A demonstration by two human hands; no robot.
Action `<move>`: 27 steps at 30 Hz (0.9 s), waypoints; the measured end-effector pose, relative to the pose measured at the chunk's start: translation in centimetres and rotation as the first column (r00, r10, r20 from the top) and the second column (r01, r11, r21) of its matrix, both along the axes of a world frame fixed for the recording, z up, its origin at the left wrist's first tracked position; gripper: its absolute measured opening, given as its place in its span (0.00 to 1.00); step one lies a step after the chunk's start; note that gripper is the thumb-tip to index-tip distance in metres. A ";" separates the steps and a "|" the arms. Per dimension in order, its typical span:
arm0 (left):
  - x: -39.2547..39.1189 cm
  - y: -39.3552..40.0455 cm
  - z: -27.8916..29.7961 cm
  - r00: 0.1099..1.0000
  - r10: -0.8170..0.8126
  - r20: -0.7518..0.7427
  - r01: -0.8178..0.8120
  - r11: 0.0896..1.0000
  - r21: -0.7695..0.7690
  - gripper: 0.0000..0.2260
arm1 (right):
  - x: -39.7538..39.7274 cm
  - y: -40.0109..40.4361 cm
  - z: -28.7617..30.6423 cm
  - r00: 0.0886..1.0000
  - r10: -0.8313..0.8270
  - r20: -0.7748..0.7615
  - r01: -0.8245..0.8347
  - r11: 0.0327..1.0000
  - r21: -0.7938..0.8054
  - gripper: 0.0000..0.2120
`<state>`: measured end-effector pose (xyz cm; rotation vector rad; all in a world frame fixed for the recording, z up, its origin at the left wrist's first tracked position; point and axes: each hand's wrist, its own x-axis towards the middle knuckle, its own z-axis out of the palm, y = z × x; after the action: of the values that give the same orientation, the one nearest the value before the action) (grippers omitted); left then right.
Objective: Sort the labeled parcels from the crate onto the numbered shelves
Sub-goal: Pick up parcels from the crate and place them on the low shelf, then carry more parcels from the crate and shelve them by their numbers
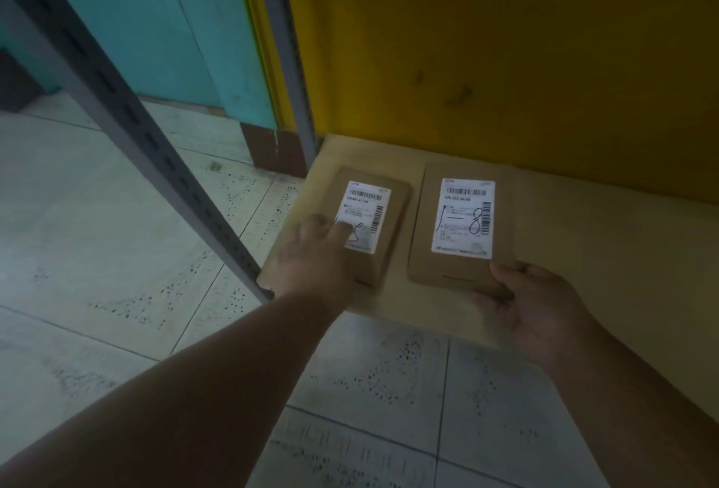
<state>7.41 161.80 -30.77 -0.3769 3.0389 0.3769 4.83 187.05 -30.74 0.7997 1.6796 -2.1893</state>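
Left hand (pixel 311 254) flat atop small parcel (pixel 369 231), right hand (pixel 533 305) seemingly gripping larger parcel (pixel 459 231), shelf (pixel 583 238)

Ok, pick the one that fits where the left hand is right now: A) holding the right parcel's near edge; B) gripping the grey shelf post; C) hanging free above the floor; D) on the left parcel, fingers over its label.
D: the left hand lies on the left parcel, its fingers covering part of the label; the right hand holds the right parcel.
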 end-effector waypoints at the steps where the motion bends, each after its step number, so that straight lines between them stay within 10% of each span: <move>1: 0.4 0.7 0.0 0.991 -0.130 -0.006 0.130 0.991 -0.044 0.23 | 0.2 0.1 -0.1 1.000 0.015 0.001 -0.015 1.000 -0.003 0.08; 7: 1.6 1.8 -1.1 0.957 -0.288 -0.028 0.285 0.955 -0.076 0.17 | -0.5 0.4 -1.8 0.994 0.108 0.031 -0.112 0.961 0.251 0.17; 11: 2.6 1.8 -1.3 0.954 -0.291 -0.071 0.289 0.956 -0.048 0.15 | -1.8 0.1 -1.9 0.932 0.337 0.132 -0.297 0.502 0.812 0.12; 16: 3.7 1.7 -1.3 0.954 -0.282 -0.102 0.282 0.959 -0.014 0.13 | -1.7 -0.4 -2.0 0.877 0.393 0.277 -0.358 0.150 0.922 0.17; 27: 11.1 2.6 3.7 0.983 -0.149 0.107 0.136 0.984 0.117 0.20 | 7.8 -3.2 6.3 0.720 0.688 0.089 -0.252 0.140 0.958 0.24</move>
<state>18.48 164.45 -27.07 -0.1667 2.8943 0.4914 12.63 183.81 -24.48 -0.1576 2.9113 -0.6915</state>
